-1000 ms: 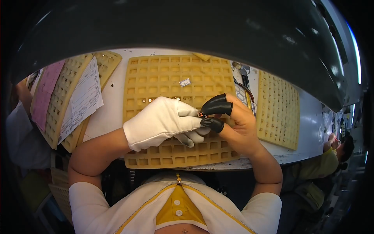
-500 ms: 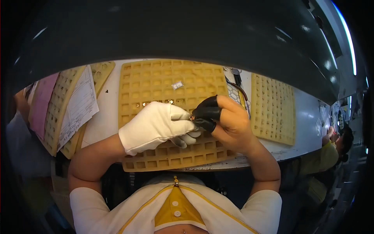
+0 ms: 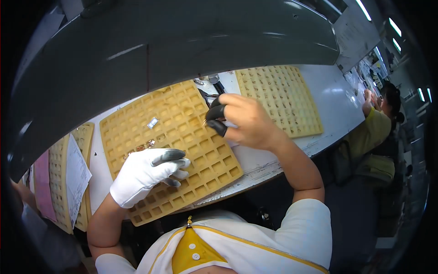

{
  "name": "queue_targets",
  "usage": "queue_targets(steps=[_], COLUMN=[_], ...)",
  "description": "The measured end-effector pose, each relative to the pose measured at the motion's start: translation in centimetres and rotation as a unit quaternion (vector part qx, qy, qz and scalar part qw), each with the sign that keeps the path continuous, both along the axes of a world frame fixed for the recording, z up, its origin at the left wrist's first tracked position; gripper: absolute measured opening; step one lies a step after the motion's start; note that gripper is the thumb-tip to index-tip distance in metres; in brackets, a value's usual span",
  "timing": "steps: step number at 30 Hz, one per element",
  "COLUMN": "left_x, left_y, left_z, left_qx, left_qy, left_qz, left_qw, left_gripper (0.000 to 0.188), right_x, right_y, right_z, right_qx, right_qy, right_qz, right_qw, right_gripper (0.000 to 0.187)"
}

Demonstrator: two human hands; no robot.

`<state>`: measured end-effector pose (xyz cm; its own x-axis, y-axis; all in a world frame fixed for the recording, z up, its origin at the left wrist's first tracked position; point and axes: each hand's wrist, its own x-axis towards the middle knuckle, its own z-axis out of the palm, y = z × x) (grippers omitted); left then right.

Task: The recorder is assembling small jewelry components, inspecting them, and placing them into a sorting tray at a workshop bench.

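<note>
My left hand [image 3: 148, 173], in a white glove with grey fingertips, hovers over the lower left of a yellow tray [image 3: 200, 183] of square pockets. Its fingers are loosely curled and apart, with nothing visible in them. Black finger covers sit on the thumb and fingers of my right hand [image 3: 237, 119], which is pinched at the tray's right edge. A small gold-coloured piece [image 3: 205, 123] shows at those fingertips; its kind is too small to make out. Several shiny pieces [image 3: 150, 144] lie in a row of pockets beyond my left hand. A small clear rectangular piece [image 3: 153, 123] rests farther up the tray.
Another yellow tray [image 3: 282, 101] with small pieces in its pockets lies on the white table [image 3: 332, 99] at right. Trays [image 3: 83, 182] with paper sheets [image 3: 76, 170] on them stand at left. A dark-handled tool [image 3: 218, 85] lies behind. A dark hood [image 3: 182, 41] overhangs the table.
My hands have parted: the right has moved away to the tray's right edge with the small piece, and the left has drawn back left with its fingers loosened. The view has turned rightward.
</note>
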<state>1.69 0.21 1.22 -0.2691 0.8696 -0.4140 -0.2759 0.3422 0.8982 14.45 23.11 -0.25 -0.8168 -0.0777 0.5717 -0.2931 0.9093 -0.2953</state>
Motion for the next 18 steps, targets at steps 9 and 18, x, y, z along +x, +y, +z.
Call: queue_targets(steps=[9,18], left_x=[-0.5,-0.7], left_y=[-0.2,0.2], left_z=[-0.4,-0.8], left_qx=[0.035,0.041], left_qy=[0.021,0.029], left_qz=[0.05,0.073], left_qw=[0.998,0.996], left_gripper=[0.035,0.037], right_x=[9.3,10.3], right_y=[17.5,21.6], right_z=[1.2,-0.9], right_qx=[0.079,0.057], right_qy=[-0.198,-0.277], right_qz=[-0.497,-0.471], right_qw=[0.841,0.836], right_gripper=[0.017,0.021])
